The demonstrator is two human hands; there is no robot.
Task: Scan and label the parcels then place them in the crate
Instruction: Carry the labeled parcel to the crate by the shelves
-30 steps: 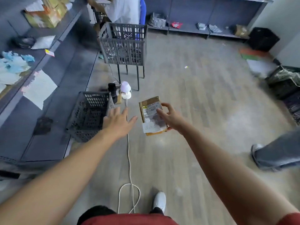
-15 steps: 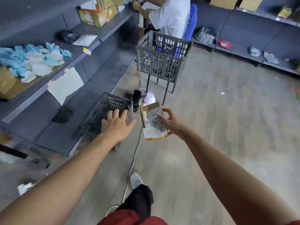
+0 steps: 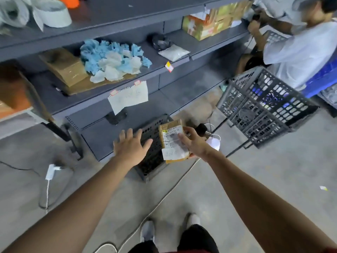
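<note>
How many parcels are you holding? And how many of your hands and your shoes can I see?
Parcels: 1, the parcel, gripped by the right hand
Hands: 2, the right hand and the left hand, which is open
Shoes: 2, left shoe and right shoe
Total: 5

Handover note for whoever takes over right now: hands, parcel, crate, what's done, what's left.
Left hand: open, fingers spread, holding nothing, above the grey floor crate.
Right hand: grips the brown parcel, held over the crate's right side.
Done: the parcel carries a printed label and a white slip.
Left: drop it into the crate. Whether it was scanned, and what the crate holds, cannot be told.
</note>
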